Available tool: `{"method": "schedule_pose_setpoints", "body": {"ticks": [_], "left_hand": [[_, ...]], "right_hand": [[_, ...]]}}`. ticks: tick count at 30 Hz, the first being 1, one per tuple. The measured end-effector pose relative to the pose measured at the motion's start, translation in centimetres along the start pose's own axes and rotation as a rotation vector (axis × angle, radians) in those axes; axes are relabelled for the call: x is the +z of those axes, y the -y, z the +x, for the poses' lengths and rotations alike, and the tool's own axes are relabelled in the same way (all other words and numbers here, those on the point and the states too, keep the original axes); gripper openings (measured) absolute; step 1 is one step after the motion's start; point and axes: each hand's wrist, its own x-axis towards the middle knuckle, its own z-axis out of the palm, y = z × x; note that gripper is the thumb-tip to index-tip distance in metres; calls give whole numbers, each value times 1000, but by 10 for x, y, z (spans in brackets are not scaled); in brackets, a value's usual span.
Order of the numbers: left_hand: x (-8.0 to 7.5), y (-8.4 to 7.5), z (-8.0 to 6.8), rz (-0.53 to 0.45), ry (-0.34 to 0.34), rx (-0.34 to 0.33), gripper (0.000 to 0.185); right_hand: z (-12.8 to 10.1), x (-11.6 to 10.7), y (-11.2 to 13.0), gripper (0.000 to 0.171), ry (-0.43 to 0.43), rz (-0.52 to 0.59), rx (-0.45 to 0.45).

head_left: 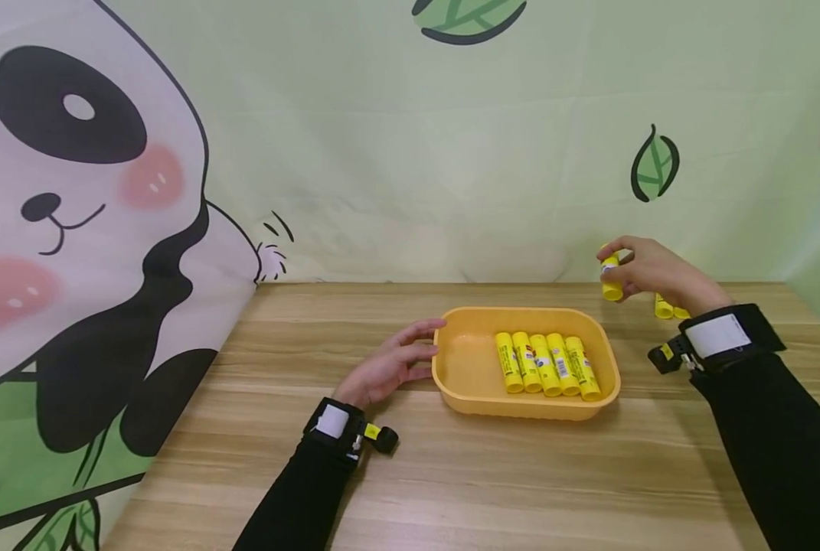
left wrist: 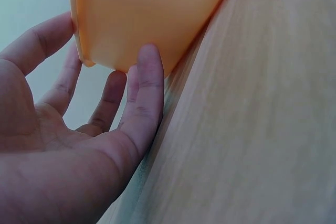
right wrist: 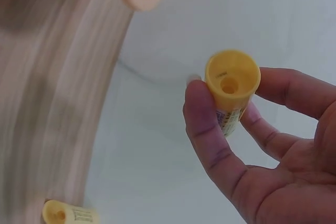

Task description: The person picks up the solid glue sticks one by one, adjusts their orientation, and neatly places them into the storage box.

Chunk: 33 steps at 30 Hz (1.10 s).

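My right hand pinches a yellow glue stick above the table's back edge, to the right of an orange-yellow plastic tray. In the right wrist view the held glue stick shows its hollow round end, with thumb and fingers on either side. Several yellow glue sticks lie side by side in the right part of the tray. At the tray's left end, my left hand touches the rim and outer wall with spread fingers, as the left wrist view shows against the tray wall.
More yellow glue sticks lie on the wooden table behind the right wrist, partly hidden by it. A pale green backdrop with a panda and leaves stands along the table's back edge.
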Motion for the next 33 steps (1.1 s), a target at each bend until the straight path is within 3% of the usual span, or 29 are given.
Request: {"method": "schedule_pose_setpoints", "body": {"ticks": [20,33], "left_hand": [[-1,1,0,6,11,12,51],[-1,0,-1,-6,12,9,51]], "right_hand": [[-10,9,33,43,83,32,-69],[-13,26,52,41,155,34,-103]]}}
